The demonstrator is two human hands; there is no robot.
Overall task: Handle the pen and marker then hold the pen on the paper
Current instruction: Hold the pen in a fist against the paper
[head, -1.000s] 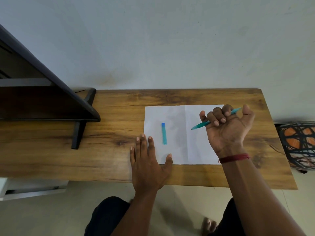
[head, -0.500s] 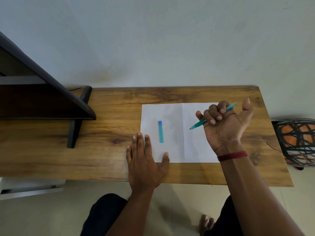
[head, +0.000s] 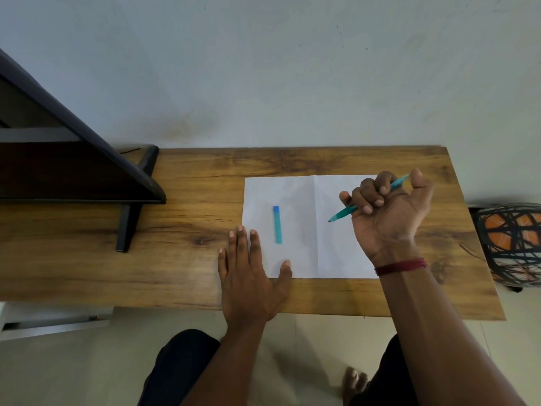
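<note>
A white sheet of paper [head: 295, 200] lies on the wooden table [head: 190, 224], creased down its middle. A short teal marker [head: 277, 224] with a blue end lies on the paper's left half. My right hand [head: 389, 218] is palm up over the paper's right half, its fingers curled around a teal pen [head: 342, 213]. The pen's tip points left and down, close to the paper. My left hand [head: 251, 276] lies flat with fingers spread on the table, covering the paper's near left corner.
A dark shelf unit [head: 73, 171] with a black foot stands on the table's left end. A patterned orange and black stool [head: 512, 244] sits past the right edge. A wall runs behind the table. My knees and a foot show below the near edge.
My right hand has kept its grip on the pen and shifted slightly left and nearer. The left hand and the marker have stayed put.
</note>
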